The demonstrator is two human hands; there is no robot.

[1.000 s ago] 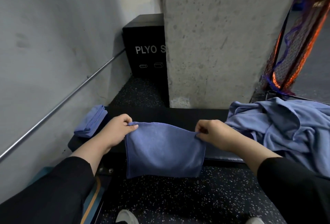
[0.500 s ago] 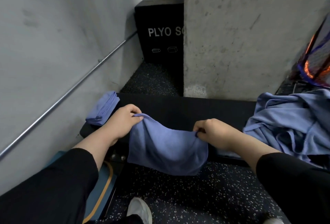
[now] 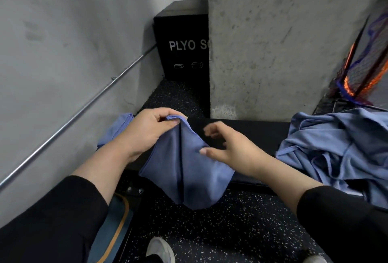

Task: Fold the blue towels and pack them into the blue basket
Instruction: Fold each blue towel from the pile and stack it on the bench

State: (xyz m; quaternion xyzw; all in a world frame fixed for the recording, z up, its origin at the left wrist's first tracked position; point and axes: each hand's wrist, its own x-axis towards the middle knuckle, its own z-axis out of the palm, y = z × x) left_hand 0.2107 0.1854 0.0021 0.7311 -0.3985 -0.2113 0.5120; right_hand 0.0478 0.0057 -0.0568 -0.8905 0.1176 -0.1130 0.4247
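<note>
My left hand [image 3: 144,130] pinches together the top corners of a blue towel [image 3: 189,174], which hangs folded in half over the front edge of a black bench [image 3: 252,128]. My right hand [image 3: 233,149] hovers just right of the towel with its fingers spread and loosely curled, holding nothing; its thumb tip is close to the cloth. A folded blue towel [image 3: 117,128] lies on the bench's left end, partly hidden behind my left hand. A heap of unfolded blue towels [image 3: 336,149] covers the bench's right end. A blue container with an orange stripe [image 3: 113,220] shows under my left forearm.
A concrete pillar [image 3: 283,42] stands right behind the bench, with a black plyo box [image 3: 182,40] to its left. A grey wall with a metal rail [image 3: 84,107] closes the left side. Orange and blue netting [image 3: 361,69] hangs at the right. My shoe [image 3: 159,250] stands on the speckled floor.
My right hand has brought its corner over to my left hand and let go. The towel, spread between both hands before, now hangs doubled from my left hand alone.
</note>
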